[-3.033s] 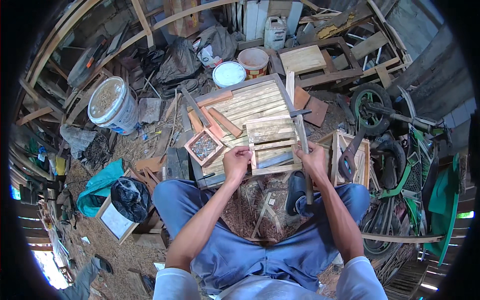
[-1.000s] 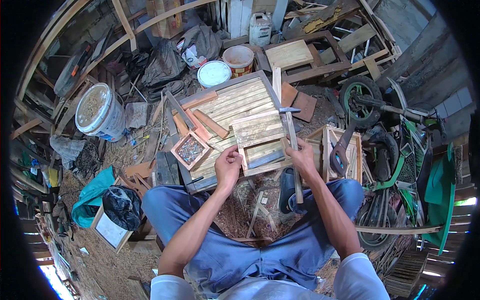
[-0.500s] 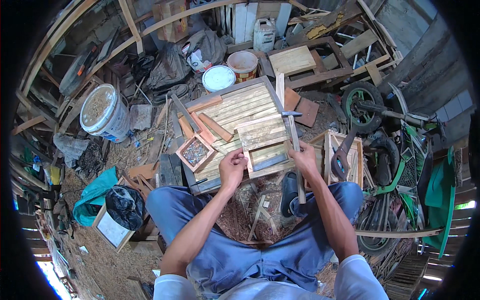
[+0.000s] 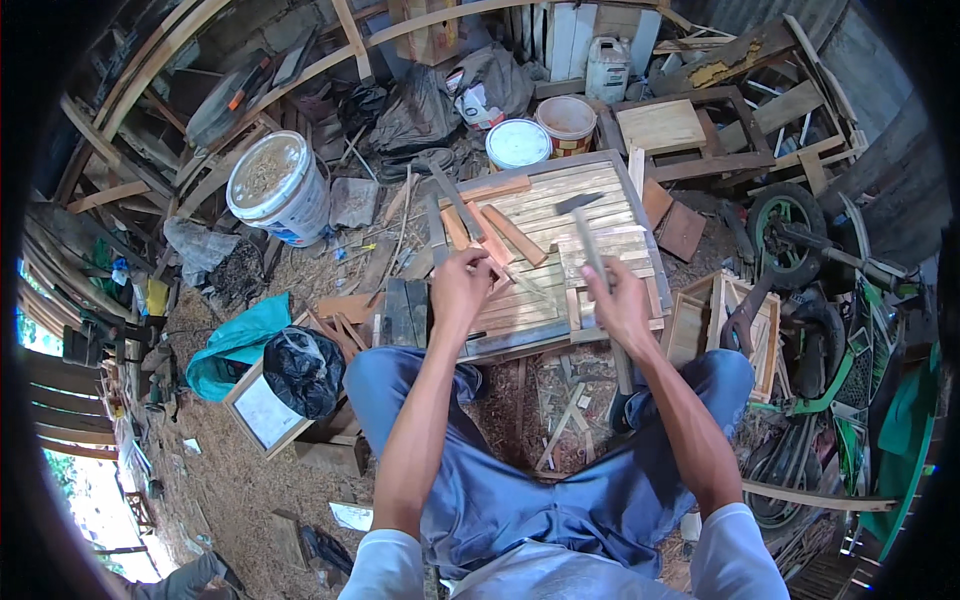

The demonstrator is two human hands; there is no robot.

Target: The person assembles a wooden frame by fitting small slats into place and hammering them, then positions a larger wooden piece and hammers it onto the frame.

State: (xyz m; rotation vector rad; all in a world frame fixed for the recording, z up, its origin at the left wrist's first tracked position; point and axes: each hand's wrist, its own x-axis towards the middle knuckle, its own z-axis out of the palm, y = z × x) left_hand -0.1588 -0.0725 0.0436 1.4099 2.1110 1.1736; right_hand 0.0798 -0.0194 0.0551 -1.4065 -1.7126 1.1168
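Observation:
My right hand [image 4: 618, 303] is wrapped round the wooden handle of a hammer [image 4: 584, 238]; its dark metal head points away from me. Just beneath that hand, a small slatted wooden frame [image 4: 632, 246] lies on the slatted wooden panel [image 4: 560, 310] in front of my knees. My left hand [image 4: 462, 292] is at the panel's left side, over the small wooden box of nails, which it almost wholly covers. Its fingers are curled down and their tips are hidden. Beyond it lie several reddish wood offcuts [image 4: 515, 236] and a handsaw-like strip [image 4: 455, 200].
Two buckets, one white-lidded [image 4: 519, 144] and one open [image 4: 567, 122], stand behind the panel. A large bucket [image 4: 275, 190] stands left. Wooden crates [image 4: 770, 335] and a green motorbike [image 4: 800, 235] are right. A black bag [image 4: 303, 372] sits by my left knee. Someone's leg [image 4: 190, 582] shows lower left.
My left hand has left the small frame and moved left to the nail box. My right hand has let go of the frame and raised the hammer, its head swinging left. The view has shifted.

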